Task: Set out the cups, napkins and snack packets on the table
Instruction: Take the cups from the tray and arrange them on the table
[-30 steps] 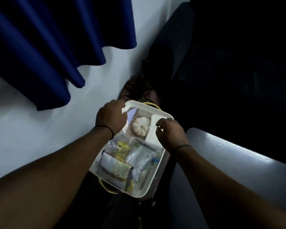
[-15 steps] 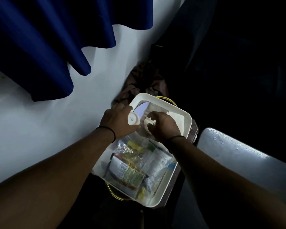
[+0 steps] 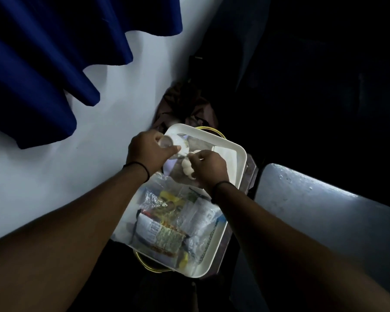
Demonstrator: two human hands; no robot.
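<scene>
A white tray [image 3: 240, 167] stands low in front of me on a dark stand with a yellow ring. Its near half holds several snack packets [image 3: 167, 230] in clear wrapping. My left hand [image 3: 148, 150] is over the far left corner, shut on a small clear cup [image 3: 167, 143] turned on its side. My right hand [image 3: 208, 166] is beside it, fingers pinching at the cup stack's white rim [image 3: 184, 148]. A white ridged, pumpkin-shaped thing [image 3: 188, 168] lies under my right hand. A white folded napkin [image 3: 226, 156] lies along the tray's far right side.
A white wall [image 3: 99, 154] runs on the left with a blue curtain [image 3: 54, 64] hanging over it. A brown bag [image 3: 185, 104] sits beyond the tray. A grey tabletop [image 3: 324, 221] lies at the right. The far right is dark.
Both hands have moved from the tray's rim to its far left corner. My left hand has picked up the cup and tilted it; my right hand has come to its rim.
</scene>
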